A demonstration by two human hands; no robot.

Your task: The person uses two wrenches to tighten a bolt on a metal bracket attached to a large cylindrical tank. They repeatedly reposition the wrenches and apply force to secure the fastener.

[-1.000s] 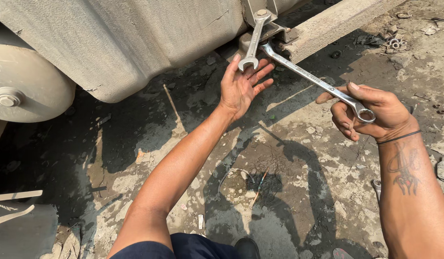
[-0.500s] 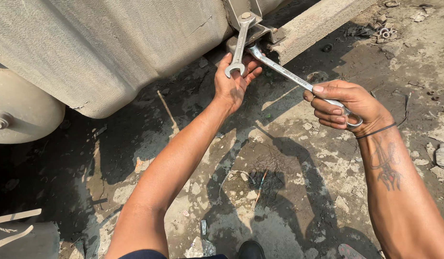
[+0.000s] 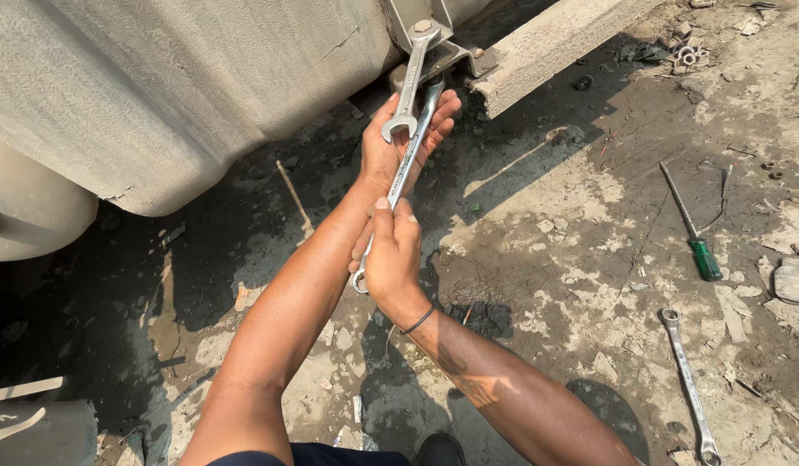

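A: Head view, quick pass. Left hand [image 3: 397, 142] was up under the grey tank [image 3: 183, 86], palm open, fingers spread loosely behind the shorter wrench [image 3: 408, 86]. Touching it, not wrapped round it.

B: And that wrench sat where?

A: Top end on the bolt [image 3: 423, 26] of the bracket [image 3: 412, 17] at the tank's underside, open jaw end hanging down over the left palm.

B: Right hand?

A: Right hand [image 3: 391, 255] was lower, fist closed tight round the longer wrench [image 3: 408, 164], near its bottom end. Ring end poked out below the fist. Its shaft ran up across the left palm, top end at the bracket just beside the first wrench. Couldn't tell what it was seated on.

B: The two wrenches touching?

A: Close together, nearly parallel; contact unclear.

B: Anything else?

A: Concrete beam [image 3: 555, 43] ran off to the right of the bracket. On the dirt ground [image 3: 546, 259], well apart from the hands: green-handled screwdriver [image 3: 691, 226] and a spare wrench [image 3: 688, 384] below it. Black band on the right wrist.
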